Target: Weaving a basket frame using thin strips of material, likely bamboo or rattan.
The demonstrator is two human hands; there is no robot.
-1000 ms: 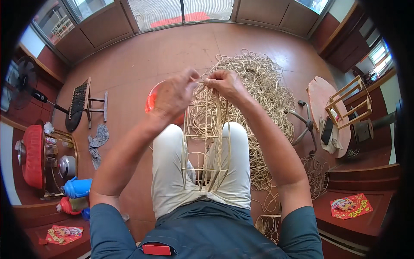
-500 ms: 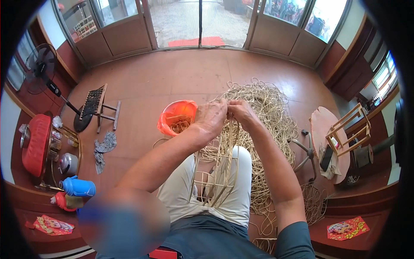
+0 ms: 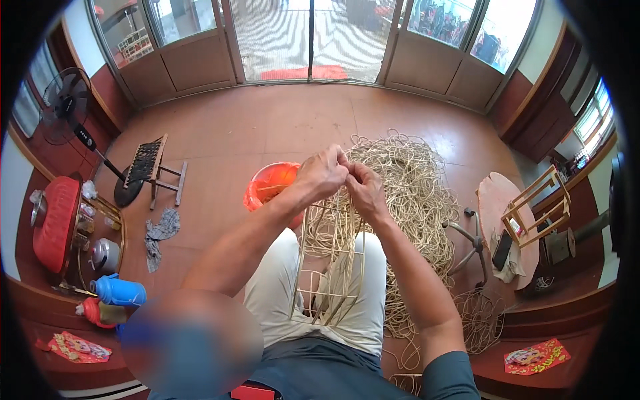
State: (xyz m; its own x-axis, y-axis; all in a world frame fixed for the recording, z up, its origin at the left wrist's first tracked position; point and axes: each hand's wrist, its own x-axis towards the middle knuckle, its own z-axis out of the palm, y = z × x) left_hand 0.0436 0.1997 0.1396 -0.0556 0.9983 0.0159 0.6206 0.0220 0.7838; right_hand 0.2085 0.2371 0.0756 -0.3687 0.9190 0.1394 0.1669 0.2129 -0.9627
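My left hand (image 3: pixel 323 175) and my right hand (image 3: pixel 368 192) meet above my knees, fingertips pinched together. Pale cord strands (image 3: pixel 349 243) run up to them; the bit between the fingers is mostly hidden. A slim, light-coloured open frame (image 3: pixel 297 275) with thin crossbars stands across my lap between my thighs, its upper end just under my hands. Several lengths of cord run along it. A large tangled heap of the same cord (image 3: pixel 417 200) lies on the floor beyond my right knee. Close to my left forearm is an orange-red bucket (image 3: pixel 279 175), partly covered by the arm.
A small stool with a dark woven seat (image 3: pixel 145 163), a grey rag (image 3: pixel 161 233) and a standing fan (image 3: pixel 70 110) are at left. Right of the heap are a swivel-chair base (image 3: pixel 472 243) and a round wooden top (image 3: pixel 497 200) bearing a bare wooden stool frame (image 3: pixel 533 210).
Both hands have turned and stay pinched together; my left wrist has risen slightly. My left forearm now covers more of the bucket. The frame remains on my lap.
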